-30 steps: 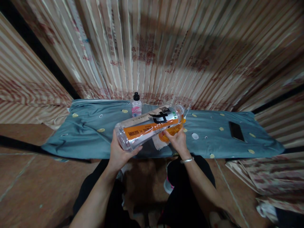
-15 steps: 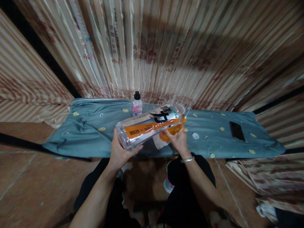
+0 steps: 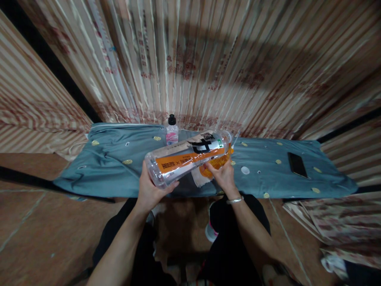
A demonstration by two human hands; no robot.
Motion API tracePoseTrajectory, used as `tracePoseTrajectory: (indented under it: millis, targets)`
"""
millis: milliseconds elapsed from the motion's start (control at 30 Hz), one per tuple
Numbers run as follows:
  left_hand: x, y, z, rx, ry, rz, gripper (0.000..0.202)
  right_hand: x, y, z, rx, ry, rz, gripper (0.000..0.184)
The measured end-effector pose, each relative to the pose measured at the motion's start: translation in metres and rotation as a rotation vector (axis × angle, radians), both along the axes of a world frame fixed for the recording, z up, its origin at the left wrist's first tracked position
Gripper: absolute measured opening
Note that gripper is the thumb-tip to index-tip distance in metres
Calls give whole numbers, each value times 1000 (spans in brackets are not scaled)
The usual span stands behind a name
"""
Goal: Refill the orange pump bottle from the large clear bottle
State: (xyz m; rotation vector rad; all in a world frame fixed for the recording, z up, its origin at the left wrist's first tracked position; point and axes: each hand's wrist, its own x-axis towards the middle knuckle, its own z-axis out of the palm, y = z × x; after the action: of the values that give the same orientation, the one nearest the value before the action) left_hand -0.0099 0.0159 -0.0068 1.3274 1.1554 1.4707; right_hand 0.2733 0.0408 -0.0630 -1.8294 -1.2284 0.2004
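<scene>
The bottle (image 3: 178, 162) is glossy clear plastic; beneath, the spread (image 3: 104, 171) is matt, wrinkled cloth; pleated fabric curtain (image 3: 190, 51) at twelve o'clock, shiny metal bracelet (image 3: 235, 200) at four.

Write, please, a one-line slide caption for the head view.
Left hand holds a tilted clear bottle; right hand grips an orange container beside it, over a patterned cloth.

The worktop (image 3: 104, 169), covered in patterned blue-green cloth, spans mid-frame; a small black-capped bottle (image 3: 172, 134) stands near centre, a black phone (image 3: 297, 164) lies at right.
</scene>
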Motion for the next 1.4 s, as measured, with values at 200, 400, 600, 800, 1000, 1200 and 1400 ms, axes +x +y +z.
tracePoseTrajectory:
  millis: [200, 400, 600, 800, 1000, 1200, 1400]
  targets:
    - [0, -1, 3, -9, -5, 2, 87, -1, -1, 2, -2, -1, 3, 90]
    - [0, 0, 2, -14, 4, 1, 88, 0, -1, 2, 12, -6, 12, 87]
    - [0, 1, 1, -15, -4, -6, 90, -1, 0, 3, 0, -6, 1, 90]
    - [-1, 1, -2, -1, 5, -4, 90, 0, 0, 1, 16, 6, 14, 90]
    - [0, 1, -1, -9, -5, -11, 91, -1, 0, 2, 23, -10, 9, 91]
    - [2, 0, 3, -11, -20, -3, 90, -1, -1, 5, -39, -1, -6, 96]
    - [0, 0, 0, -16, -15, -10, 90, -1, -1, 4, -16, 8, 5, 96]
